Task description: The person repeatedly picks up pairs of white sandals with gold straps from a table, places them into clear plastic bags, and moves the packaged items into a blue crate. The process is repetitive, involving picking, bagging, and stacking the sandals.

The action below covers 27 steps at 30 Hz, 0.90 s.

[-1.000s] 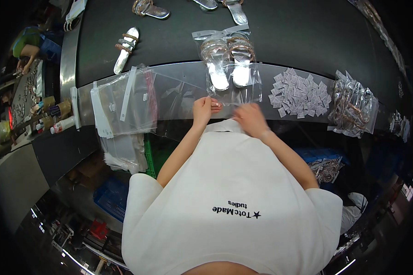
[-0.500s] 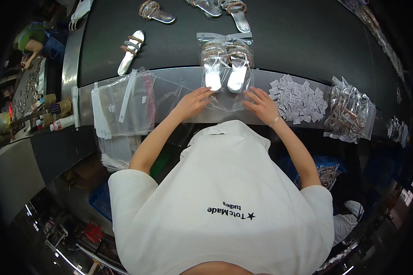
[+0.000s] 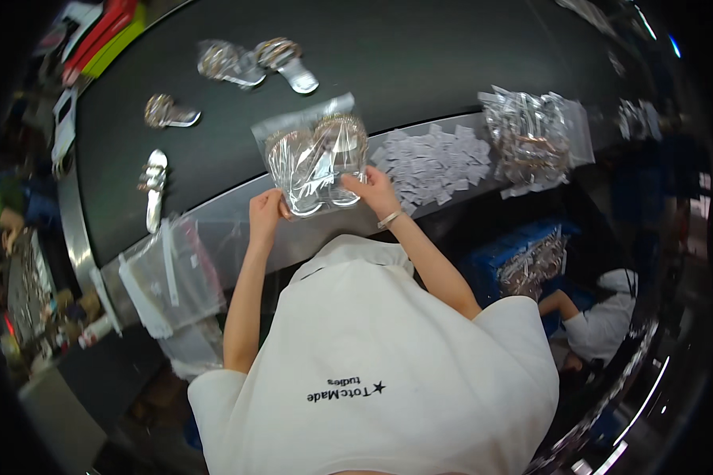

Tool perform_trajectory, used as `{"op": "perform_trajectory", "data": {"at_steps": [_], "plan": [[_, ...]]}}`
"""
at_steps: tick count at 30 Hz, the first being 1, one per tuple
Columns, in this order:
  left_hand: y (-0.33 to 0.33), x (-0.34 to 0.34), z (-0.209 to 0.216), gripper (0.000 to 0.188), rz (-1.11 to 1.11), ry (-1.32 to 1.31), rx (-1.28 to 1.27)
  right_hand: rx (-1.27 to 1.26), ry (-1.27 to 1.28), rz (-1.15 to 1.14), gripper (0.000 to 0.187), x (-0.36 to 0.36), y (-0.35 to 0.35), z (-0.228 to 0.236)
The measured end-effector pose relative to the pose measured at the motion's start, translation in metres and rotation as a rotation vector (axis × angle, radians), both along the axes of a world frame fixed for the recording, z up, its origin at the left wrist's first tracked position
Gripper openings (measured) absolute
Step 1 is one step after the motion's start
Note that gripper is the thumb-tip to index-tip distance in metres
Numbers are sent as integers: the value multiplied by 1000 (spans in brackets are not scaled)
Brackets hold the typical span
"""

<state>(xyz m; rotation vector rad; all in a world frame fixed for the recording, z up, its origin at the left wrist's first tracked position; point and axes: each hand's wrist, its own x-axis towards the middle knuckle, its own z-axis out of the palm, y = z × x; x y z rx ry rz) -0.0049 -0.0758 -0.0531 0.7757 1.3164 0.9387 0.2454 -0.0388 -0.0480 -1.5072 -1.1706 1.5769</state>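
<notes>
Both hands pinch the near edge of a clear bag (image 3: 315,162) holding a pair of metallic sandals on the dark tabletop (image 3: 420,71): left hand (image 3: 266,214), right hand (image 3: 375,190), grips closed. Sealing looks underway; pressing the opening evenly seems next.

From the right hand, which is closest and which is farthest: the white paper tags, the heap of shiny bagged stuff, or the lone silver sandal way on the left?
From the right hand, in the head view:
1. White paper tags, just to its right.
2. Heap of shiny bagged pieces, farther right.
3. Lone silver sandal, far left on the dark belt.
</notes>
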Motion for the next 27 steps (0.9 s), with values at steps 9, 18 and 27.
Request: {"op": "perform_trajectory", "data": {"at_steps": [9,18,27], "plan": [[-15,109,155,54,-627,373,696,417,502,-518,24,319,13,101],[-144,-57,-39,48,-92,1153,92,72,-481,-873,14,552,48,-16],[-155,-62,-82,63,-45,1353,-136,569,-1758,-832,44,415,92,105]]}}
